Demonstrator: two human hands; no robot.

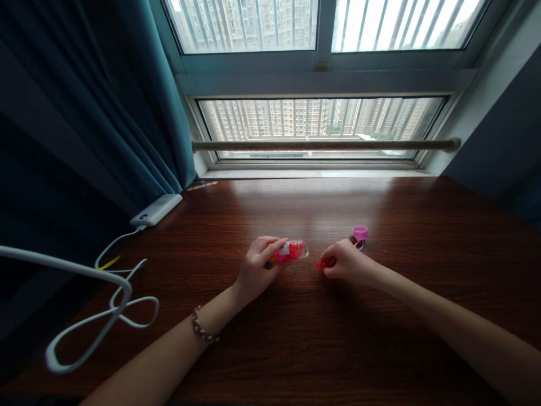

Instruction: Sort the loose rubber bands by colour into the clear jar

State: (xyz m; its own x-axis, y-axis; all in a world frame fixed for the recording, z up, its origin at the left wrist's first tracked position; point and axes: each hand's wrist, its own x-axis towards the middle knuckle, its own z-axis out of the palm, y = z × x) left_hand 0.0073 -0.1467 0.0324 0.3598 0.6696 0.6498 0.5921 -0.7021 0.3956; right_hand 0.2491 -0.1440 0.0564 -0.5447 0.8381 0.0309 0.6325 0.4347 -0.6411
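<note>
My left hand (pixel 261 260) is closed around a small clear bottle (pixel 305 248) with red pieces inside and a label on its side. The bottle lies tilted over, its open mouth facing right. Across a short gap, my right hand (pixel 344 260) pinches a small red piece (pixel 320 265) just above or at the tabletop; its exact kind is too small to make out. Just behind my right hand sits a pink cap (pixel 360 232) with a pale ring-like part below it, partly hidden by the hand.
Both hands are over a dark brown wooden table (pixel 270 349). On the left lie a white power strip or adapter (pixel 157 210) and a looping white cable (pixel 84 269). A blue curtain (pixel 169 141) hangs at the left, and a barred window (pixel 321 121) stands behind the table.
</note>
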